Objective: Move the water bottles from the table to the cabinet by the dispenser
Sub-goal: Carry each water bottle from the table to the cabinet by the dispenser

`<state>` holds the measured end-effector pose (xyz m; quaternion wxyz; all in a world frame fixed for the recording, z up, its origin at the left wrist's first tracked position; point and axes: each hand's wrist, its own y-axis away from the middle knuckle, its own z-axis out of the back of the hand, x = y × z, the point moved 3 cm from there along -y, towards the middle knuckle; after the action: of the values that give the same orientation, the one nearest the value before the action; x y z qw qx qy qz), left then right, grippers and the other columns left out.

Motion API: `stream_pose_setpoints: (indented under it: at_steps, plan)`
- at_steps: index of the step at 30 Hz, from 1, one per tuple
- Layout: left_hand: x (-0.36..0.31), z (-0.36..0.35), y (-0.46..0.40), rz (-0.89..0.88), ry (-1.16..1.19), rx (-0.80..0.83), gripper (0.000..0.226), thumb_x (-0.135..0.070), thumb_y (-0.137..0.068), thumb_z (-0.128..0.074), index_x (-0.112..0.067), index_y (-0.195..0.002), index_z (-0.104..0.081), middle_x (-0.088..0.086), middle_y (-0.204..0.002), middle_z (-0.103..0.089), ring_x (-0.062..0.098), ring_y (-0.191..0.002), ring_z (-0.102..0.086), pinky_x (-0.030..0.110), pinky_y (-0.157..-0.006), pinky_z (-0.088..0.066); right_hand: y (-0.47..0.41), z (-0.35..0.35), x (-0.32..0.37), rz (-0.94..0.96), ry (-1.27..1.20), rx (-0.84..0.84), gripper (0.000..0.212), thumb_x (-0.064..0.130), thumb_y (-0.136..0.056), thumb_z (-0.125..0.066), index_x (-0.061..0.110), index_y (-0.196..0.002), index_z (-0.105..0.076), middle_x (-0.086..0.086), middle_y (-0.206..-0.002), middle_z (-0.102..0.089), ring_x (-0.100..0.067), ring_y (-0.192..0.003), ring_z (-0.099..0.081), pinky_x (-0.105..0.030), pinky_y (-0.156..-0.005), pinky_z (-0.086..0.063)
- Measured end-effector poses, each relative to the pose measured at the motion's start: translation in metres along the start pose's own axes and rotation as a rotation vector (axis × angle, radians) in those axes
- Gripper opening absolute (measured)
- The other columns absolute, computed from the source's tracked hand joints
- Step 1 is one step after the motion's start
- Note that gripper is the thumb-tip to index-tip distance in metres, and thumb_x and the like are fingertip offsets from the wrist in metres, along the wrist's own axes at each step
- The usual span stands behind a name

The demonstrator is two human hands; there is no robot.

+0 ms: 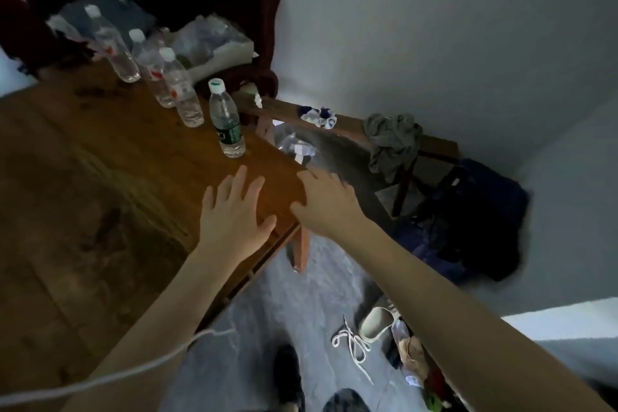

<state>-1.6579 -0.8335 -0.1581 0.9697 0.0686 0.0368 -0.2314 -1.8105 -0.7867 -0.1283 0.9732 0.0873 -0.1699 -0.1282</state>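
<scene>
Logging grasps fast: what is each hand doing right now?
Left hand: open, fingers spread over the table, holding nothing.
Right hand: open at the table's edge, holding nothing, short of the green-label bottle.

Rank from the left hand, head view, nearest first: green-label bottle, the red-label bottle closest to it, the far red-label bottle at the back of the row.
From the left hand, open over the table:
1. Green-label bottle, just beyond the fingertips, by the table's right edge.
2. Nearest red-label bottle, next up the row.
3. Far red-label bottle, back end of the row.
</scene>
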Motion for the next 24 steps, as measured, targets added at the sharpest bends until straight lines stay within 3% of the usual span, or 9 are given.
stream_pose_setpoints:
  at_steps: [7, 18, 24]
  plan:
    - [0.033, -0.004, -0.038, 0.106, 0.013, 0.015, 0.080, -0.062, -0.095, -0.049, -0.032, -0.159, -0.012, 0.004, -0.171, -0.003, 0.027, -0.157, -0.010, 0.052, -0.125, -0.014, -0.074, -0.008, 0.014, 0.083, 0.020, 0.052, 0.048, 0.042, -0.088, -0.051, 0.023, -0.133, -0.049, -0.002, -0.135, -0.051, -0.023, -0.123, -0.050, -0.049, -0.102, -0.042]
    - [0.066, -0.015, -0.135, 0.348, 0.105, 0.098, 0.078, -0.062, -0.097, -0.045, -0.033, -0.160, -0.009, 0.002, -0.171, 0.006, 0.027, -0.158, -0.002, 0.053, -0.125, -0.007, -0.210, -0.013, 0.019, 0.282, 0.054, 0.196, 0.060, 0.038, -0.094, -0.053, 0.024, -0.149, -0.033, -0.003, -0.156, -0.032, -0.025, -0.143, -0.031, -0.054, -0.116, -0.026]
    - [0.076, -0.020, -0.177, 0.466, 0.150, 0.119, 0.077, -0.062, -0.097, -0.044, -0.033, -0.160, -0.009, 0.002, -0.171, 0.005, 0.026, -0.158, -0.003, 0.053, -0.126, -0.007, -0.277, -0.025, 0.017, 0.350, 0.024, 0.258, 0.056, 0.040, -0.092, -0.054, 0.022, -0.143, -0.040, -0.003, -0.153, -0.037, -0.025, -0.138, -0.037, -0.049, -0.112, -0.034]
